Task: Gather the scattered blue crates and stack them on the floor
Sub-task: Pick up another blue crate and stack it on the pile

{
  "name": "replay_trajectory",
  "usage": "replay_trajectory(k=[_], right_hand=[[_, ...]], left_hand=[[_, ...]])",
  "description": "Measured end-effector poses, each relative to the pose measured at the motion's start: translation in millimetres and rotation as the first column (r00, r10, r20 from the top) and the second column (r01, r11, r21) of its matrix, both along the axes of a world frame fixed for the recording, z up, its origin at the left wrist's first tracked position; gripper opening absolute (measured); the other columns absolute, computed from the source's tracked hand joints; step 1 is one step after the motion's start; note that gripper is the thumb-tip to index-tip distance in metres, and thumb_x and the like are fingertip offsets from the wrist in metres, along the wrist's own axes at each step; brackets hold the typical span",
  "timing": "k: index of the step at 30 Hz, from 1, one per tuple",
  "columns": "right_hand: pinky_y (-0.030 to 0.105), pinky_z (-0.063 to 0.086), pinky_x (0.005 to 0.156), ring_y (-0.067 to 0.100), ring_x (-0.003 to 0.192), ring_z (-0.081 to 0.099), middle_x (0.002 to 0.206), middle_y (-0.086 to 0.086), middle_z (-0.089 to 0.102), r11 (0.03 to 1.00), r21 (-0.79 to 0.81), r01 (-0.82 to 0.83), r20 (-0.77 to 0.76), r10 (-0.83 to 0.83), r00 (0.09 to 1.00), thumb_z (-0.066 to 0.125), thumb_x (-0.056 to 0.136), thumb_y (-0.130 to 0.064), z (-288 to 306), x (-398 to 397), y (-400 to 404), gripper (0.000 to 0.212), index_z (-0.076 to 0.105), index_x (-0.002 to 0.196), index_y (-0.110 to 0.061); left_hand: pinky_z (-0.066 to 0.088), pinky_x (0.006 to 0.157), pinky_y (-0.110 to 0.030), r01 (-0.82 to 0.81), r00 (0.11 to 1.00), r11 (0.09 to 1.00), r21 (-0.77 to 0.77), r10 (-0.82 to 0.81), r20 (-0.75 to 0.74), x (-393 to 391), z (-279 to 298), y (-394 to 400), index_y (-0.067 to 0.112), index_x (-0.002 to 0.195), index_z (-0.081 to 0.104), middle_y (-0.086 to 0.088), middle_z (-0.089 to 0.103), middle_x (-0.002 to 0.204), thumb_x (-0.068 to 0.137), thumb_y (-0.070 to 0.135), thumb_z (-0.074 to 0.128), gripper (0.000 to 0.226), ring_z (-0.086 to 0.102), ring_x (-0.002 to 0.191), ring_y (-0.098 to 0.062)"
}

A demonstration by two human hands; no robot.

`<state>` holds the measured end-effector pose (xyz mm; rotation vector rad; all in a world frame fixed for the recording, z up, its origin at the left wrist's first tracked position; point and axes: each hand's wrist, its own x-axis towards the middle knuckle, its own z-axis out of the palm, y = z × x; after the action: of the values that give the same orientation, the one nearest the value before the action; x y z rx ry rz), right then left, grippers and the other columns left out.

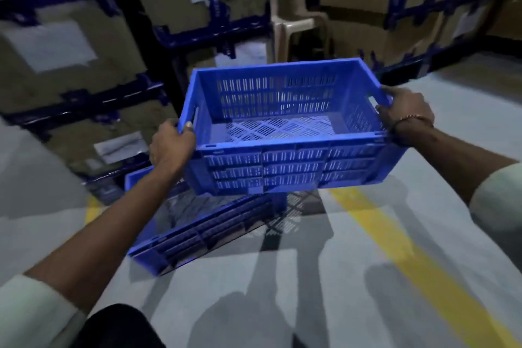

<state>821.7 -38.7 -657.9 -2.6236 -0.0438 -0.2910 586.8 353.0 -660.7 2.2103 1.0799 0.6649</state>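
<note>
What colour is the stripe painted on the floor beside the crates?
Yellow. The stripe on the grey floor shows best in the head view.

Dim, bluish indoor light. Several overlapping shadows fan toward the viewer across the grey floor (423, 234), suggesting multiple overhead lamps ahead. The shelving (84, 104) at the left is motion-blurred and soft; wide-angle distortion bends the frame edges.

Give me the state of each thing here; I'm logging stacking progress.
held crate: upright, empty, lifted clear of the floor.
floor crate: on the floor, partly under the held one.
left hand: gripping the held crate's left end.
right hand: gripping its right end.
</note>
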Motion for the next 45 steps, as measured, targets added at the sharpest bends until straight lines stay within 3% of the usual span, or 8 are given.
replay_trajectory(k=[7, 13, 17, 21, 26, 32, 36, 45], right_hand=[[0.042, 0.052, 0.094, 0.035, 0.112, 0.064, 0.125, 0.012, 0.068, 0.981, 0.117, -0.157, -0.021, 0.161, 0.987, 0.068, 0.084, -0.033, -0.9, 4.2, 106.8, 0.048, 0.064, 0.132, -0.031], [0.044, 0.052, 0.100, 0.034, 0.112, 0.065, 0.124, 0.012, 0.069, 0.944, 0.191, -0.271, -0.012, 0.278, 0.961, 0.068, 0.082, -0.038, -12.5, -1.0, 167.8, 0.049, 0.065, 0.129, -0.029], [0.044, 0.054, 0.097, 0.032, 0.106, 0.068, 0.116, 0.008, 0.073, 0.927, 0.249, -0.281, -0.028, 0.297, 0.954, 0.068, 0.077, -0.041, -28.2, 3.3, 177.5, 0.046, 0.069, 0.122, -0.029], [0.046, 0.057, 0.090, 0.036, 0.100, 0.069, 0.109, 0.013, 0.073, 0.931, 0.256, -0.261, -0.061, 0.285, 0.957, 0.069, 0.065, -0.047, -45.6, 12.7, 183.3, 0.053, 0.071, 0.112, -0.025], [0.047, 0.058, 0.086, 0.034, 0.097, 0.070, 0.101, 0.010, 0.074, 0.926, 0.309, -0.216, -0.054, 0.244, 0.968, 0.063, 0.045, -0.056, -79.5, 52.8, 196.9, 0.046, 0.067, 0.083, -0.029], [0.044, 0.053, 0.094, 0.037, 0.109, 0.063, 0.114, 0.014, 0.070, 0.904, 0.314, -0.292, -0.011, 0.311, 0.950, 0.067, 0.073, -0.041, -52.6, -1.9, 227.0, 0.034, 0.070, 0.103, -0.025], [0.040, 0.051, 0.087, 0.035, 0.105, 0.063, 0.115, 0.014, 0.069, 0.895, 0.299, -0.329, -0.053, 0.360, 0.931, 0.070, 0.075, -0.047, -63.3, 3.3, 231.1, 0.041, 0.066, 0.108, -0.023], [0.032, 0.054, 0.093, 0.015, 0.101, 0.066, 0.109, -0.003, 0.070, 0.821, 0.487, -0.297, -0.115, 0.398, 0.910, 0.071, 0.071, -0.059, -74.2, 16.8, 220.5, 0.048, 0.072, 0.111, -0.032]], left_hand=[[0.054, 0.098, -0.046, -0.191, 0.969, 0.966, -0.174, 0.214, 0.123, -52.6, -31.6, 63.6, 0.024, 0.122, 0.072, -0.011, 0.075, 0.120, 0.083, 0.065, 0.053, 0.060, 0.069, 0.113, -0.037], [0.057, 0.095, -0.043, -0.276, 0.930, 0.935, -0.224, 0.319, 0.183, -97.0, -34.7, 80.9, 0.022, 0.113, 0.070, -0.008, 0.074, 0.116, 0.091, 0.048, 0.063, 0.034, 0.069, 0.108, -0.033], [0.051, 0.064, -0.031, -0.186, 0.942, 0.916, -0.356, 0.269, 0.199, -107.0, -29.5, 85.9, 0.012, 0.116, 0.066, -0.002, 0.066, 0.094, 0.096, 0.015, 0.067, 0.020, 0.066, 0.083, -0.024], [0.052, 0.053, -0.028, -0.103, 0.956, 0.897, -0.429, 0.209, 0.207, -115.9, -31.6, 88.8, 0.023, 0.106, 0.066, 0.001, 0.065, 0.091, 0.099, 0.010, 0.067, 0.015, 0.063, 0.071, -0.017], [0.059, 0.073, -0.042, -0.094, 0.948, 0.870, -0.485, 0.227, 0.224, -121.4, -47.7, 101.7, 0.026, 0.103, 0.065, -0.001, 0.068, 0.096, 0.098, 0.007, 0.065, 0.019, 0.066, 0.079, -0.021], [0.057, 0.062, -0.033, -0.136, 0.917, 0.837, -0.531, 0.309, 0.253, -135.4, -64.6, 119.7, 0.022, 0.117, 0.064, -0.003, 0.067, 0.105, 0.092, 0.002, 0.066, 0.032, 0.065, 0.078, -0.018], [0.063, 0.081, -0.042, -0.108, 0.925, 0.839, -0.534, 0.281, 0.255, -136.7, -74.0, 128.3, 0.026, 0.113, 0.059, -0.001, 0.065, 0.110, 0.092, 0.005, 0.072, 0.033, 0.068, 0.093, -0.024], [0.057, 0.068, -0.032, -0.145, 0.888, 0.821, -0.552, 0.354, 0.294, -139.3, -81.2, 135.9, 0.021, 0.105, 0.068, -0.001, 0.071, 0.109, 0.095, 0.038, 0.071, 0.020, 0.068, 0.086, -0.016]])
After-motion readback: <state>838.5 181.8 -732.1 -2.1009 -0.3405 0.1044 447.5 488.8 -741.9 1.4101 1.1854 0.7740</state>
